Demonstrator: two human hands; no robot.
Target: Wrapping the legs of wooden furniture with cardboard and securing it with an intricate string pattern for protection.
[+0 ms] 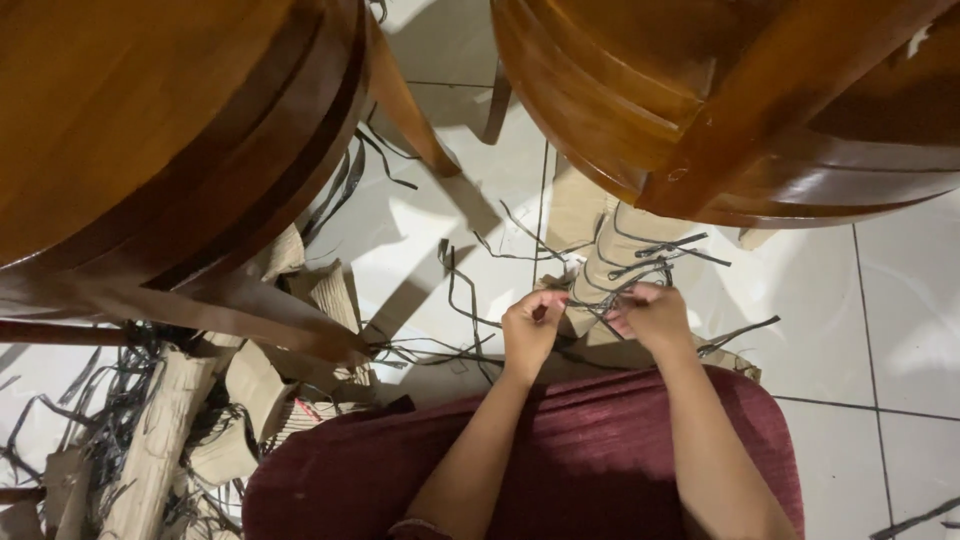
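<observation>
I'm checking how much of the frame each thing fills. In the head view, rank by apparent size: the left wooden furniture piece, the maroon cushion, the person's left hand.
Largest to smallest as they look:
1. left wooden furniture piece, though it sits nearest the camera
2. maroon cushion
3. left hand, pinching black strands

Left hand (pixel 530 330) fingertips curled under, pinch point hidden; right hand (pixel 655 315) fingertips buried in black strap (pixel 650 248) tangle, grip unclear; wrapped chair leg (pixel 610 250) top hidden behind seat at 1 o'clock; both wooden chairs (pixel 150 130) cut by top edge; cardboard pile (pixel 160 440) at 8 o'clock cropped, strap ends there too fine to trace; forearms cut at 6 o'clock.
</observation>
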